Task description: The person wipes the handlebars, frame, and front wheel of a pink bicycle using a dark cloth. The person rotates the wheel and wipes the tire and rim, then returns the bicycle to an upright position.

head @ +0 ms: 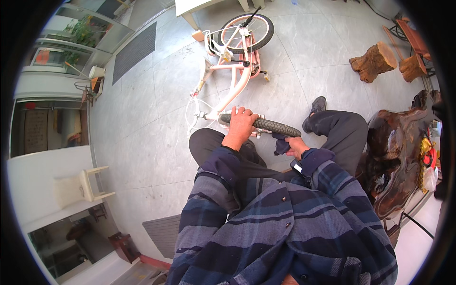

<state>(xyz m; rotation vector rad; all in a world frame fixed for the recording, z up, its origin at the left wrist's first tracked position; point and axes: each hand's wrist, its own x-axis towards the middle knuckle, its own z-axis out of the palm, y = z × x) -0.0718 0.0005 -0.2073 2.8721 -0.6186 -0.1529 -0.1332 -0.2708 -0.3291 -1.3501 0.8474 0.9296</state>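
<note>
A pink and white bicycle lies on its side on the tiled floor, its rear wheel at the far end. Between my knees is the front wheel's black knobby tire. My left hand rests over the top of this tire, fingers curled across the tread. In my right hand is a dark cloth, held low beside the tire's near right end. The handlebar lies to the left of the wheel. Part of the wheel's rim and spokes is hidden.
Wooden stumps stand at the upper right. A glossy carved wood table is close on my right. A cream chair stands at the left, with floor mats near the wall. A white table is beyond the bicycle.
</note>
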